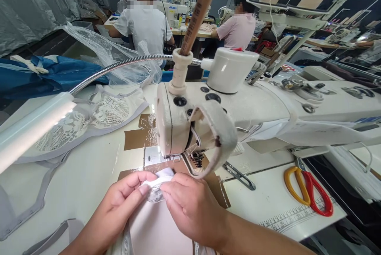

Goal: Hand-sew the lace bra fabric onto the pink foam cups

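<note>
My left hand [126,193] pinches the left end of a small white lace fabric piece [155,194], thumb on top. On its other end, my right hand [190,203] is closed with thumb and fingers together. The piece is held just in front of the sewing machine [172,124], close to its metal needle plate [153,156]. Pale pink fabric [160,229] hangs below my hands toward me, with lace along its edges. A bit of grey-white band [165,172] sticks up behind the lace.
Left lies a lace bra [110,108] beneath a lamp [35,128] on a flexible neck. Thread snips [239,176], scissors with red and yellow handles [309,191] and a printed ruler scale [290,216] are on the right. Two people sit at machines beyond.
</note>
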Action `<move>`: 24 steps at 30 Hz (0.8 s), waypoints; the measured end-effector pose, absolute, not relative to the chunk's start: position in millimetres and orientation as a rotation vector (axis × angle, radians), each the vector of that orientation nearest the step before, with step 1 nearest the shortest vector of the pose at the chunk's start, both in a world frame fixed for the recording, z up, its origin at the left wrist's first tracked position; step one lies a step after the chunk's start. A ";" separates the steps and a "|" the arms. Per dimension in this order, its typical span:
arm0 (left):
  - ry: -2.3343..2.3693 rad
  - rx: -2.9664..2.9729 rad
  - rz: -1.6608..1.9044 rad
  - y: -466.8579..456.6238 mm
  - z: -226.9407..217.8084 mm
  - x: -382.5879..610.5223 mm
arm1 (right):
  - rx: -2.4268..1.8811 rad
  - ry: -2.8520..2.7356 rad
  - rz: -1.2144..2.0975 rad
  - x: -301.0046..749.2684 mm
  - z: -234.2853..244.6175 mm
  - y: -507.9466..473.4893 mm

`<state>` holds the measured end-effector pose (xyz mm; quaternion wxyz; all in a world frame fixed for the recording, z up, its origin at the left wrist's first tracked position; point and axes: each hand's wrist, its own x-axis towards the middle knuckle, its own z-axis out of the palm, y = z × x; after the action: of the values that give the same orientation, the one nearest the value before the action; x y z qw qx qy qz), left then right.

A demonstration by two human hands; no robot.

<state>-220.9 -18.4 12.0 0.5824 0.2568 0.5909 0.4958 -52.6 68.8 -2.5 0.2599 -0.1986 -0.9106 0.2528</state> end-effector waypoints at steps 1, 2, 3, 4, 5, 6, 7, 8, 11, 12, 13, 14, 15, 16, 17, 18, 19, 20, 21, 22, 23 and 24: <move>1.418 0.622 1.167 -19.1 13.1 -220.2 | -0.541 -2.468 0.686 -53.0 -2.0 68.7; 1.460 0.649 1.178 -19.9 14.6 -219.1 | -0.542 -2.470 0.684 -53.6 -1.2 68.6; 1.500 0.683 1.186 -20.7 16.5 -217.5 | -0.545 -2.472 0.686 -54.2 -0.1 68.4; 1.537 0.722 1.196 -21.6 18.7 -215.4 | -0.549 -2.475 0.695 -54.7 1.4 67.9; 1.571 0.763 1.212 -22.6 21.4 -212.9 | -0.554 -2.477 0.713 -55.0 3.3 67.2; 1.597 0.796 1.235 -23.8 24.4 -209.8 | -0.564 -2.474 0.734 -54.9 5.8 66.2; 1.609 0.811 1.264 -25.2 27.7 -206.4 | -0.572 -2.469 0.759 -54.5 8.8 64.9; 1.610 0.802 1.297 -27.1 31.2 -202.8 | -0.575 -2.461 0.783 -53.6 12.3 63.2; 1.617 0.716 1.371 -36.9 42.0 -191.5 | -0.561 -2.432 0.822 -47.8 24.8 54.8; 1.629 0.689 1.384 -41.9 45.1 -187.8 | -0.549 -2.420 0.831 -44.9 28.7 50.5; 1.636 0.666 1.399 -47.9 47.5 -183.9 | -0.537 -2.401 0.840 -41.5 32.0 45.3; 1.628 0.639 1.415 -54.7 49.0 -180.0 | -0.521 -2.375 0.853 -37.6 34.5 39.4; 1.596 0.602 1.429 -62.4 49.5 -175.8 | -0.501 -2.344 0.873 -33.3 36.0 32.7; 1.547 0.554 1.432 -70.7 48.9 -171.4 | -0.484 -2.312 0.898 -28.6 36.4 25.5; 1.491 0.503 1.423 -79.3 47.2 -166.7 | -0.469 -2.285 0.927 -23.5 36.0 17.9; 1.434 0.458 1.408 -88.1 44.7 -161.7 | -0.456 -2.265 0.956 -18.1 34.9 10.3; 1.391 0.421 1.388 -96.6 41.5 -156.5 | -0.446 -2.255 0.988 -12.6 33.3 3.0; 1.364 0.398 1.369 -104.8 37.9 -151.1 | -0.434 -2.254 1.022 -7.1 31.5 -3.8; 1.349 0.386 1.358 -112.3 34.3 -145.7 | -0.422 -2.258 1.058 -1.7 29.8 -9.9; 1.339 0.383 1.361 -118.9 30.8 -140.4 | -0.409 -2.266 1.096 3.3 28.5 -15.1; 1.329 0.384 1.374 -124.6 27.6 -135.4 | -0.398 -2.274 1.138 7.7 27.5 -19.3; 1.317 0.385 1.388 -129.2 24.8 -130.8 | -0.388 -2.281 1.181 11.6 27.1 -22.6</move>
<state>-130.8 -129.2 24.8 0.5604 0.1634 0.5587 0.5891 11.6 -22.6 27.1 0.2685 -0.1437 -0.8458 0.4380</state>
